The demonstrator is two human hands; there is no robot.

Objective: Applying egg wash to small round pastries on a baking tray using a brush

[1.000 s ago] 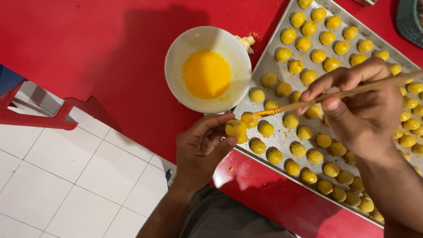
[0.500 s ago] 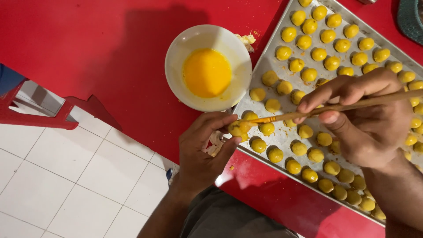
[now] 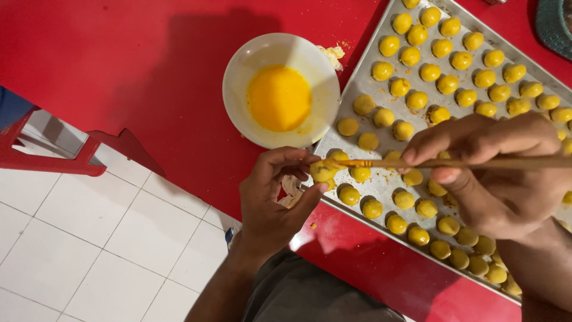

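Since a moment ago my right hand (image 3: 500, 173) has drawn the thin wooden brush (image 3: 453, 162) lower, its tip now on the dough ball (image 3: 323, 171) pinched between my left hand's (image 3: 275, 200) thumb and fingers. Right fingers close round the handle. Light strokes should coat best, I reckon, without dripping. That ball sits over the tray's (image 3: 357, 128) near corner, just below the bowl of yolk (image 3: 280, 90).

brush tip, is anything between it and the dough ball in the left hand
Nothing visible does. The thin wooden brush, held in the right hand, has its tip right at the small round yellow dough ball, which the left hand pinches above the corner of the metal baking tray.
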